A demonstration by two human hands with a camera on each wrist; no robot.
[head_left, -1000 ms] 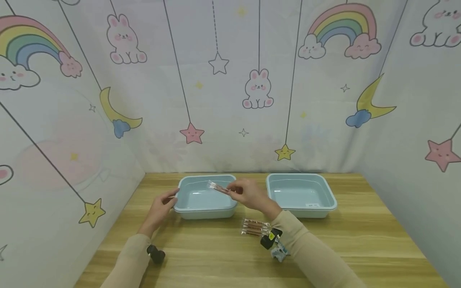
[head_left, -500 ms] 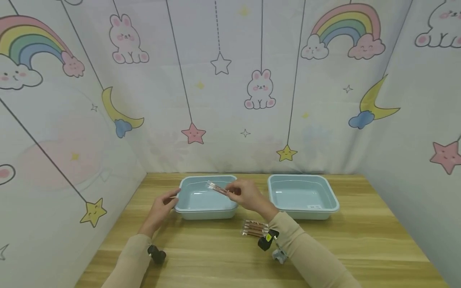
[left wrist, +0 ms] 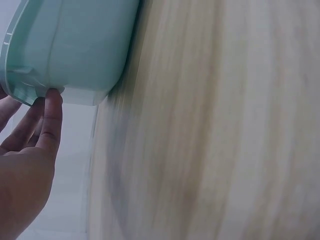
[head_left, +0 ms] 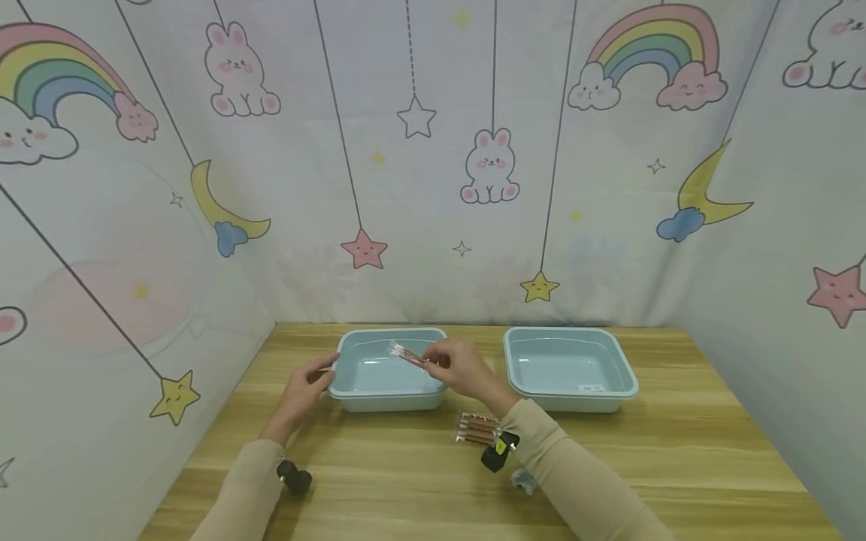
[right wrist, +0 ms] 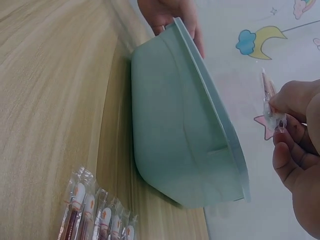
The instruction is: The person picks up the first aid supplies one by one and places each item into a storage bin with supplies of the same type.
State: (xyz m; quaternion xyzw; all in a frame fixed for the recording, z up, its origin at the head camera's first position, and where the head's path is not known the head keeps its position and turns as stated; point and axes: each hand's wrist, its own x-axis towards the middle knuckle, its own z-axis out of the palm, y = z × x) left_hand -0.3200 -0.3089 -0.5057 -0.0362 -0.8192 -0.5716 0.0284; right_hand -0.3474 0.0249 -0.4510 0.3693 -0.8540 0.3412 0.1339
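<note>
My right hand [head_left: 463, 367] pinches an iodine swab [head_left: 408, 355] in a clear wrapper over the left light blue basin [head_left: 389, 404]. In the right wrist view the wrapped swab stands clear of the basin's rim; whether it is one or more I cannot tell. My left hand [head_left: 301, 394] holds the left end of that basin by its rim, fingertips under the lip in the left wrist view. On the table, several more wrapped swabs [head_left: 476, 427] with brown tubes lie side by side, partly hidden by the right wrist camera.
A second light blue basin [head_left: 564, 403] stands to the right on the wooden table [head_left: 379, 481]. A small crumpled grey-blue piece [head_left: 524, 482] lies beside my right sleeve, partly covered. A printed fabric wall [head_left: 419, 285] closes off the back and sides.
The right forearm has shifted slightly left, covering more of the row of swabs. Both hands keep their hold, and the head view has turned slightly left.
</note>
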